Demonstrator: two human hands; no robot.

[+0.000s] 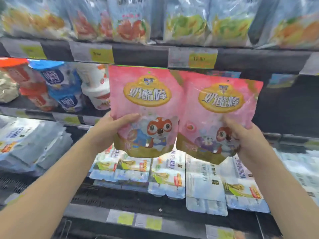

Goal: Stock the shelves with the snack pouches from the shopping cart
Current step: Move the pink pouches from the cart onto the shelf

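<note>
- Squarely in mid-view, two pink snack pouches are held up side by side in front of the middle shelf [284, 109], fronts to the camera and inner edges touching.
- The left grip [112, 130] holds the left pouch [145, 100] by its lower left corner. The thumb [127, 118] lies across the front and the fingers are hidden behind.
- The right grip [246, 140] holds the right pouch [219, 104] by its lower right corner in the same way, with the thumb in front. This pouch sits a little lower and is tilted slightly clockwise.
- Both pouches hang in the air, their tops just below the dark shelf edge [138, 56], which carries yellow price tags [101, 55].
- On the top shelf stand clear bags [131, 23] printed with fruit, too blurred to read.
- Left of the pouches on the middle shelf are a white tub [96, 87] and blue packs [63, 87].
- Below lie pale multipack cartons [165, 175] — directly under the pouches — and a stack of pale flat packs [29, 144] further left.
</note>
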